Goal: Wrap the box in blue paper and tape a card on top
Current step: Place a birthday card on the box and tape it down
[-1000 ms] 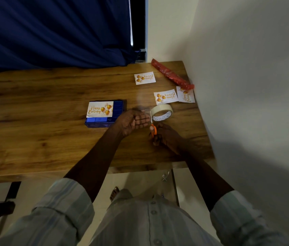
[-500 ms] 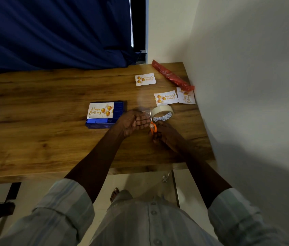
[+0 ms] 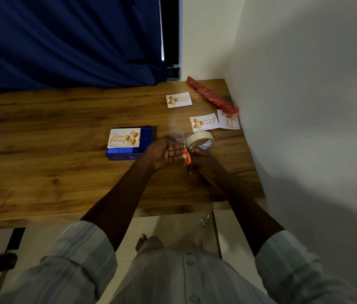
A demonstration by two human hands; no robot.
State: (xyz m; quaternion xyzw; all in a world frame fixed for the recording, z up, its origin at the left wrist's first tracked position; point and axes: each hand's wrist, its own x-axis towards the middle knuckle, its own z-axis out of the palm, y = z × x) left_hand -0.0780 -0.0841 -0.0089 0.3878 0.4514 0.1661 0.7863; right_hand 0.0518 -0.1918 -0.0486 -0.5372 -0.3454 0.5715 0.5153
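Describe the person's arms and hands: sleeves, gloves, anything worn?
Both the left hand and right hand are bare, no gloves; no rings or watch visible. The forearms are bare. Pale striped shirt sleeves, the left sleeve and right sleeve, are pushed up near the elbows.

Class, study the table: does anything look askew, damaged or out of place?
The card sits off-centre on the blue box, pushed to its left end, its near left corner lifting. One spare card is tucked partly under the red roll. Nothing looks spilled or torn.
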